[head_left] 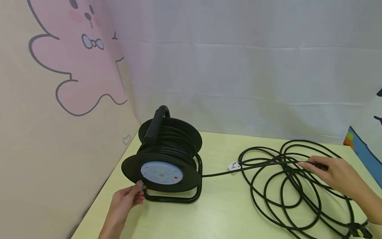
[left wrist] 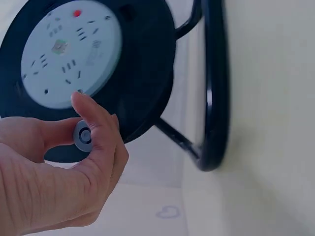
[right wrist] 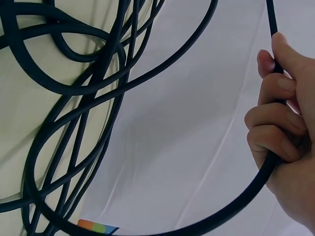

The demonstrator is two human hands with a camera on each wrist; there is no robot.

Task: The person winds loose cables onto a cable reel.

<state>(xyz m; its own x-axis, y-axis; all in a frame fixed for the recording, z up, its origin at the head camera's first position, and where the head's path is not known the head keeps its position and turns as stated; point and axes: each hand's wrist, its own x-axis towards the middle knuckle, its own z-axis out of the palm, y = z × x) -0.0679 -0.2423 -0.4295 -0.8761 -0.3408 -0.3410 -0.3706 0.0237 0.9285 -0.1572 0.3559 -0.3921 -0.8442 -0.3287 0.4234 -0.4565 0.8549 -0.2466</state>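
A black cable reel (head_left: 170, 149) with a pale round socket panel (head_left: 161, 172) stands on its tube frame at the table's left. My left hand (head_left: 126, 200) pinches the reel's small grey crank knob (left wrist: 83, 135) between thumb and fingers at the lower rim of the front disc. On the right, my right hand (head_left: 337, 172) has its fingers curled round the black cable (right wrist: 272, 17). From that hand the cable runs nearly straight left to the reel. Loose loops of cable (head_left: 286, 205) lie in a wide tangle under and around the right hand.
A white plug (head_left: 234, 166) lies on the pale yellow table (head_left: 221, 212) between reel and loops. White sheeting (head_left: 238, 73) hangs behind the table, and a wall with a pink cartoon (head_left: 80, 59) rises at the left.
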